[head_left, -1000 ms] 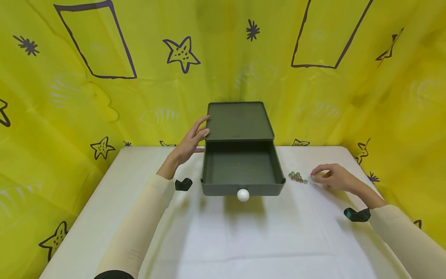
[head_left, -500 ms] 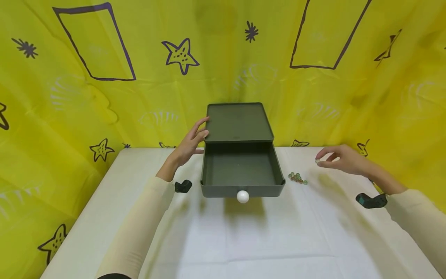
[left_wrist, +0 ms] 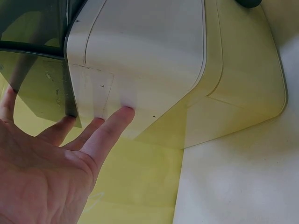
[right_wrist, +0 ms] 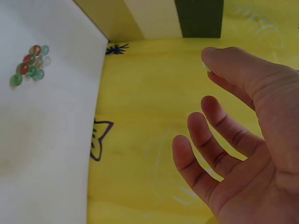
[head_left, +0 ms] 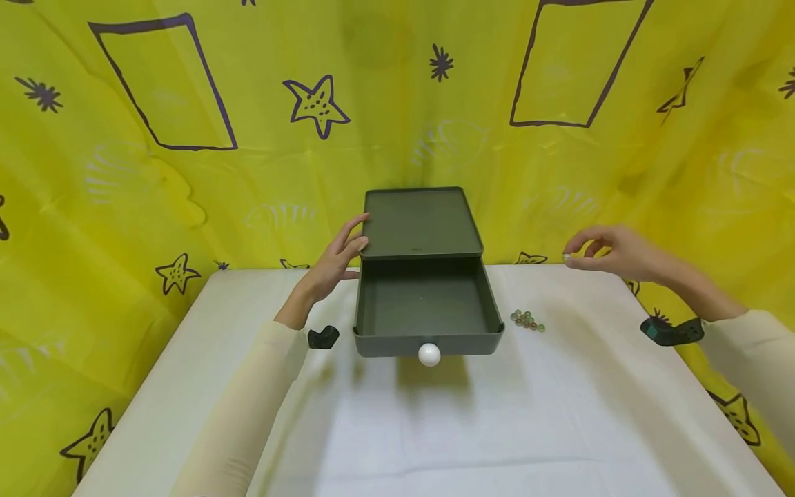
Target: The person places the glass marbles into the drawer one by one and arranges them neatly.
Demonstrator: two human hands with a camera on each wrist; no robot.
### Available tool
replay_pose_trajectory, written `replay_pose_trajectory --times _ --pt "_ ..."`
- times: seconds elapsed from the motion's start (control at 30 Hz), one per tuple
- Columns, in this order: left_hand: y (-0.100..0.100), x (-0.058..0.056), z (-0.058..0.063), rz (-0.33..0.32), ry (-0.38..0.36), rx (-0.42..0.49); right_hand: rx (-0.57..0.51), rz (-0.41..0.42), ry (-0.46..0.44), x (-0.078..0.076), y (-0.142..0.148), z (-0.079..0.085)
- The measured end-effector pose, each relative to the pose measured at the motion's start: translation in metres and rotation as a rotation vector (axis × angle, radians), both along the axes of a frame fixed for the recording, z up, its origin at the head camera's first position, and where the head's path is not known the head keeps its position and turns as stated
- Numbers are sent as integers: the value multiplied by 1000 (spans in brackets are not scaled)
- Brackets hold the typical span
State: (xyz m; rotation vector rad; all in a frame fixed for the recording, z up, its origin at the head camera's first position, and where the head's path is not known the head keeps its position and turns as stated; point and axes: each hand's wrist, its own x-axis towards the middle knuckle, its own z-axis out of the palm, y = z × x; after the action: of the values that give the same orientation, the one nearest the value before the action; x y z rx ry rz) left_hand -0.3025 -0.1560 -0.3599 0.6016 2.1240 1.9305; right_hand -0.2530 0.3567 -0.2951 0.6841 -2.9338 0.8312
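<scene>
A small drawer box with a dark green top (head_left: 422, 222) stands at the table's back. Its dark green drawer (head_left: 388, 346) is pulled out, with a white round knob (head_left: 429, 355) on the front and nothing visible inside. Against the box's left side, my left hand (head_left: 326, 270) spreads its fingers; the left wrist view has the fingertips (left_wrist: 125, 112) on the white side wall (left_wrist: 140, 51). My right hand (head_left: 621, 254) is raised at the back right, pinching a marble (head_left: 566, 257) between thumb and index finger. The fingers mostly cover that marble in the right wrist view.
A cluster of several green and reddish marbles (head_left: 526, 320) lies on the white-covered table (head_left: 497, 428), right of the drawer. Behind the table hangs a yellow sheet (head_left: 261, 179) with drawn stars and shells.
My right hand has picked a marble up from beside the cluster and risen with it toward the back right. My left hand keeps its place at the box.
</scene>
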Motion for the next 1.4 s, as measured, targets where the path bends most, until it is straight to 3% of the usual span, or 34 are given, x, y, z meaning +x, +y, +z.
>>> replay_pose_trajectory --times 0.23,0.53,0.93,1.4 --pt "1 0 0 1 0 -1 11 -24 29 2 -15 23" --pt "1 1 -1 6 0 -8 1 23 60 1 -34 46" --pt "2 2 0 7 -2 0 28 101 29 -3 -71 75" --pt "1 2 0 3 1 4 24 213 10 -11 -126 93"
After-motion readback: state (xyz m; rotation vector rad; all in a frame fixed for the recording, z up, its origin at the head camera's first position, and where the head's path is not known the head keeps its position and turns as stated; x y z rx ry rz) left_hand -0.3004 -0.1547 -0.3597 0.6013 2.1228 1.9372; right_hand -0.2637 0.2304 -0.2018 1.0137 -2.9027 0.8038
